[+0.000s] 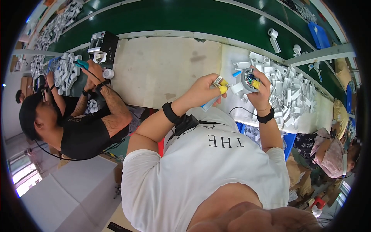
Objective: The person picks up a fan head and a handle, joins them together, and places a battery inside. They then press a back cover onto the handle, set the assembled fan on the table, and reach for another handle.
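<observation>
My right hand (259, 92) is closed around a white device with a round head (247, 79), which looks like a small handheld fan. Its open face shows shiny parts inside, and its short neck points toward my left hand. Close beside that neck, my left hand (205, 91) is closed with its fingertips pinched. A slim pale blue piece (210, 103) sticks out below its fingers; its kind is unclear. Between finger and thumb sits a small brown and silver part (219, 81), too small to name. Yellow covers wrap both thumbs.
Many white plastic housings (288, 92) are heaped right of my hands on the pale worktop (162, 73). A small blue piece (236, 73) lies near the heap. Beyond runs a green conveyor belt (174, 17). At left, a co-worker (81, 123) works by a black machine (102, 48).
</observation>
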`<state>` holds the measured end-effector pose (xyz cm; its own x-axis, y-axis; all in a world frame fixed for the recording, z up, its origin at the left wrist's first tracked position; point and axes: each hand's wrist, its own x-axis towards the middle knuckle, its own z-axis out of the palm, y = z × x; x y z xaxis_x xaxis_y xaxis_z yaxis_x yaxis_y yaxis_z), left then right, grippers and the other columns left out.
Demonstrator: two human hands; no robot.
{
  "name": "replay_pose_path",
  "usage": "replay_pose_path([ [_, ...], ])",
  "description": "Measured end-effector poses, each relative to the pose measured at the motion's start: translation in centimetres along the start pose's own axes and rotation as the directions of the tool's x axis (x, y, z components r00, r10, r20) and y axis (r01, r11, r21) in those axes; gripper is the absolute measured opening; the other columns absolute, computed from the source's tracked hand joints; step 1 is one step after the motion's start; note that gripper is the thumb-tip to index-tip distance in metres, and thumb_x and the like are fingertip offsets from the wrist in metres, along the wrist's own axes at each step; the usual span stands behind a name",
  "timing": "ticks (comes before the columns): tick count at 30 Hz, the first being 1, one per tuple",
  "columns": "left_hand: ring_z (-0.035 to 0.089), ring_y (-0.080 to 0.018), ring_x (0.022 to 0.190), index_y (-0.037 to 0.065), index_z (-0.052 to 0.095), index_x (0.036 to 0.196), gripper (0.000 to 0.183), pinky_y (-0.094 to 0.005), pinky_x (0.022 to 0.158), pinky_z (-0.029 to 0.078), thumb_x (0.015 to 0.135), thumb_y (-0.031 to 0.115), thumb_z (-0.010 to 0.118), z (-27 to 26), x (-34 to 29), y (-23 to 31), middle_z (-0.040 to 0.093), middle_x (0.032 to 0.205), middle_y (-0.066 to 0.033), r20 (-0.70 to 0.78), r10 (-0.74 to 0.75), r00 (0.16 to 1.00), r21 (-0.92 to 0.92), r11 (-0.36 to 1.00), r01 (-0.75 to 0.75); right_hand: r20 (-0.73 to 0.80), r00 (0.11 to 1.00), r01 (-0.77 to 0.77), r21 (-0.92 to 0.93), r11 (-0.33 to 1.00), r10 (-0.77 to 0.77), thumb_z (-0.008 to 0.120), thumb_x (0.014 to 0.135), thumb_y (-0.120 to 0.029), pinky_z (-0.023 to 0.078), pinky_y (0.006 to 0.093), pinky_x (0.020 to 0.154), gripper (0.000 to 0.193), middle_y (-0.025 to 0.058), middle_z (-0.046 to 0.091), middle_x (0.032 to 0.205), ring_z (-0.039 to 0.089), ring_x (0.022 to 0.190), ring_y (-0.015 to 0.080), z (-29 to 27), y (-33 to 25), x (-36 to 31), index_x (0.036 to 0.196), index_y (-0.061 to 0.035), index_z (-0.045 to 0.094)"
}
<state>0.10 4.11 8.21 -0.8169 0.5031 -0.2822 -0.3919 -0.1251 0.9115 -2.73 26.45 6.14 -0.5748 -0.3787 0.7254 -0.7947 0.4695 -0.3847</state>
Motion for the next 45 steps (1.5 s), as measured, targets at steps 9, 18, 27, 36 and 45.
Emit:
replay_pose_path([
  [9, 0.054, -0.0103, 0.056, 0.001, 0.051, 0.091, 0.013, -0.0244, 0.051, 0.046, 0.08, 0.007, 0.052, -0.5, 0.2, 0.1, 0.06, 0.076, -0.0068, -0.025, -0.007, 1.0, 0.083, 0.996, 0.009, -0.017, 0.996, 0.089, -0.03, 0.996, -0.089, 0.072, 0.061, 0.008, 0.052, 0.0411, 0.08, 0.041, 0.0138, 0.048, 0.109, 0.056, 0.099, 0.0419, 0.5, 0.5, -0.9, 0.089, -0.0071, 0.045],
  [18, 0.053, -0.0097, 0.055, 0.001, 0.055, 0.084, 0.016, -0.0245, 0.051, 0.043, 0.07, 0.008, 0.057, -0.9, 0.9, -0.9, 0.058, 0.07, -0.005, -0.101, 0.188, 0.977, 0.487, 0.866, -0.116, 0.126, 0.982, 0.149, -0.049, 0.988, -0.142, 0.072, 0.058, 0.009, 0.052, 0.042, 0.079, 0.046, 0.013, 0.049, 0.109, 0.055, 0.1, 0.0426, -0.7, 0.7, -0.6, 0.093, -0.0094, 0.049],
  [27, 0.054, -0.029, 0.055, -0.001, 0.054, 0.085, 0.025, -0.0331, 0.053, 0.043, 0.066, 0.015, 0.061, -0.7, 0.7, -0.3, 0.055, 0.066, -0.0178, -0.005, 0.207, 0.978, 0.757, 0.64, -0.131, 0.538, 0.811, -0.424, 0.268, 0.865, 0.231, 0.073, 0.064, -0.008, 0.04, 0.0359, 0.091, 0.051, 0.0136, 0.049, 0.114, 0.048, 0.109, 0.0308, -3.6, -1.8, 3.8, 0.112, -0.0102, 0.055],
  [36, 0.056, -0.0356, 0.062, -0.003, 0.051, 0.088, 0.031, -0.0383, 0.057, 0.044, 0.068, 0.018, 0.061, -0.1, 0.8, -1.9, 0.056, 0.067, -0.0206, -0.022, 0.201, 0.979, 0.782, 0.613, -0.108, 0.752, 0.585, -0.586, 0.133, 0.799, 0.303, 0.067, 0.075, -0.02, 0.04, 0.0326, 0.085, 0.047, 0.0139, 0.049, 0.111, 0.049, 0.101, 0.0277, -2.9, -2.7, 6.3, 0.118, -0.0085, 0.052],
  [45, 0.057, -0.0333, 0.064, -0.003, 0.05, 0.087, 0.029, -0.0362, 0.058, 0.045, 0.069, 0.016, 0.062, -0.3, -0.2, -3.3, 0.057, 0.07, -0.02, -0.036, 0.051, 0.998, 0.725, 0.689, -0.009, 0.724, 0.596, -0.669, 0.21, 0.713, 0.346, 0.065, 0.078, -0.023, 0.041, 0.029, 0.082, 0.044, 0.0126, 0.055, 0.101, 0.053, 0.093, 0.0236, 0.3, -0.2, 2.1, 0.117, -0.0076, 0.052],
])
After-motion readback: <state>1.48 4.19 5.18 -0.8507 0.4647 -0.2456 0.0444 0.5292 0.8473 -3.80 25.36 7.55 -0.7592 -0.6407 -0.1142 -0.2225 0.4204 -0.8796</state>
